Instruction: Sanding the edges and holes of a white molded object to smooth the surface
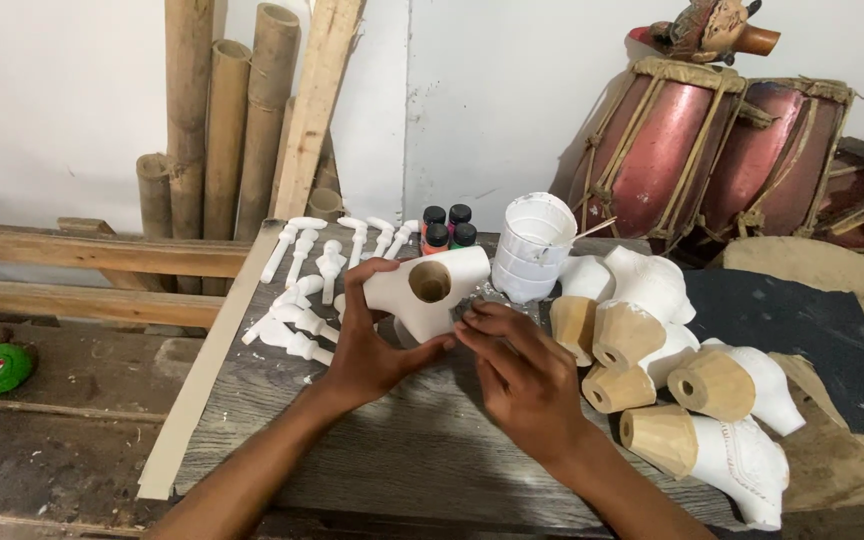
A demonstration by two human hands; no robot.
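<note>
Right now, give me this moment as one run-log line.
left hand: holds white carved piece | right hand: fingertips at its lower edge | surface: wooden table | beside: white cup, paint bottles

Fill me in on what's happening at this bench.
A person's left hand grips a white-coated wooden piece with a round hole, lifted over the grey worktable. The right hand presses its fingers against the piece's lower edge. Similar pieces lie to the right, small white pegs to the left.

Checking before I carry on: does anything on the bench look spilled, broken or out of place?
Nothing stands out. The left hand holds a white carved piece, the right hand touches it; the paint bottles stand upright.
</note>
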